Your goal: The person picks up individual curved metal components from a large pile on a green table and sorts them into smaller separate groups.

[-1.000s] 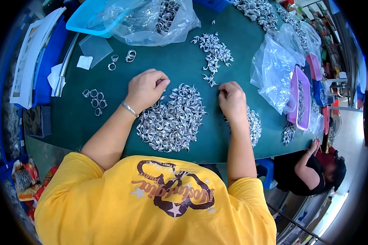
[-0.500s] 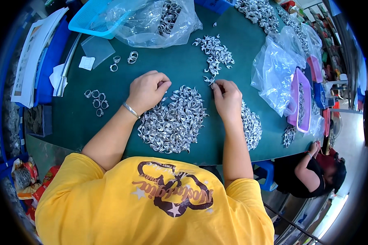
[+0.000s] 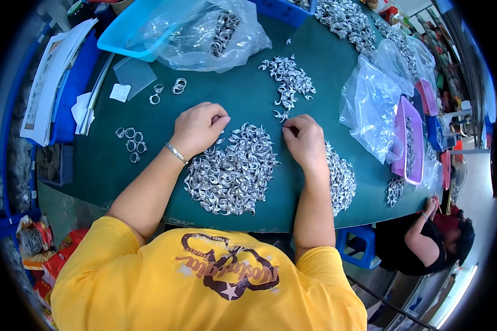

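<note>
My left hand (image 3: 199, 130) is closed, its thumb pressed to the curled fingers. It hovers at the far left edge of a large pile of small silver crescent-shaped metal pieces (image 3: 234, 172). Whatever it pinches is hidden. My right hand (image 3: 306, 139) is closed too, thumb and forefinger together. Its fingertips are just on the near side of a smaller, scattered pile of crescent pieces (image 3: 290, 83). I cannot see what lies in that pinch. Beside my right forearm sits another pile of silver pieces (image 3: 341, 179), partly covered by the arm.
Silver rings (image 3: 131, 145) lie in a cluster on the green table (image 3: 149, 118). Farther off are a light-blue basket (image 3: 128, 30) and a plastic bag (image 3: 196, 41). At right are a clear bag (image 3: 369, 107) and purple tray (image 3: 408, 140). A co-worker (image 3: 422, 245) sits beyond.
My right hand has drawn slightly toward me, away from the scattered far pieces, its fingers more tightly curled. My left hand stays about where it was. The whole view has shifted slightly.
</note>
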A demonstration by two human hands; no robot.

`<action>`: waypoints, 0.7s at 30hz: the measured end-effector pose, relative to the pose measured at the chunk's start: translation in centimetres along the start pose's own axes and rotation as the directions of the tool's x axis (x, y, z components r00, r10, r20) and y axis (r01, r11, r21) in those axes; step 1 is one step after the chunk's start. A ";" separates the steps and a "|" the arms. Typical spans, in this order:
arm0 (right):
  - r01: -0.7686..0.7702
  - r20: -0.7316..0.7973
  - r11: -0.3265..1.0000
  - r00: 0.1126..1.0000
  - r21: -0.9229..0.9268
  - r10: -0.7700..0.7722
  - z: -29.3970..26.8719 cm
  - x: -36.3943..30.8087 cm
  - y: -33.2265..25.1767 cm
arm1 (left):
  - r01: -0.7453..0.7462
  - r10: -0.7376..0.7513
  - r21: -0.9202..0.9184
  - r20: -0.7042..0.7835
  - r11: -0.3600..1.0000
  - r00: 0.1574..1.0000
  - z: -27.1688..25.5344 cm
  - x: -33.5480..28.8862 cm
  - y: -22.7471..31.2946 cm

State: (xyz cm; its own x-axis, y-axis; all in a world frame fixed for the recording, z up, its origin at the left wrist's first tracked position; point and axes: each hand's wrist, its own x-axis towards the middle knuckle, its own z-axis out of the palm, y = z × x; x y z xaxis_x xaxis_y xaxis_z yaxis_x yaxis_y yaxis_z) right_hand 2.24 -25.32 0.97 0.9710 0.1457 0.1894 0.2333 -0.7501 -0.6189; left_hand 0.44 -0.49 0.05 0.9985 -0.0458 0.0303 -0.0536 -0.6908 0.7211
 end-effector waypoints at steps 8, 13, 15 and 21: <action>-0.322 -0.062 0.946 0.945 -0.027 0.320 -8.5 -1.9 1.4 | 0.002 0.001 0.066 -0.037 0.998 0.999 -0.2 0.0 -0.2; -0.218 -0.051 0.966 0.976 -0.141 0.213 -8.8 -2.8 2.6 | 0.023 -0.022 0.063 -0.025 0.998 0.999 0.1 0.2 -0.5; -0.036 -0.118 0.990 0.993 -0.137 0.020 -7.4 -2.0 2.2 | 0.022 -0.021 0.050 -0.021 0.999 1.000 0.1 0.1 -0.3; 0.069 -0.099 0.993 0.992 -0.097 -0.079 -0.3 0.4 1.2 | 0.027 -0.026 0.049 -0.006 0.998 1.000 0.2 0.1 0.0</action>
State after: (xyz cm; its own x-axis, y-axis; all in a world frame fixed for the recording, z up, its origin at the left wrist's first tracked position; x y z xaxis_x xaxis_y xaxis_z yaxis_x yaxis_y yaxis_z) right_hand 2.87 -26.39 0.53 0.9398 0.1400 0.3118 0.2937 -0.7974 -0.5272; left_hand 0.55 -0.62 -0.10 0.9996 -0.0230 0.0157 -0.0275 -0.7263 0.6868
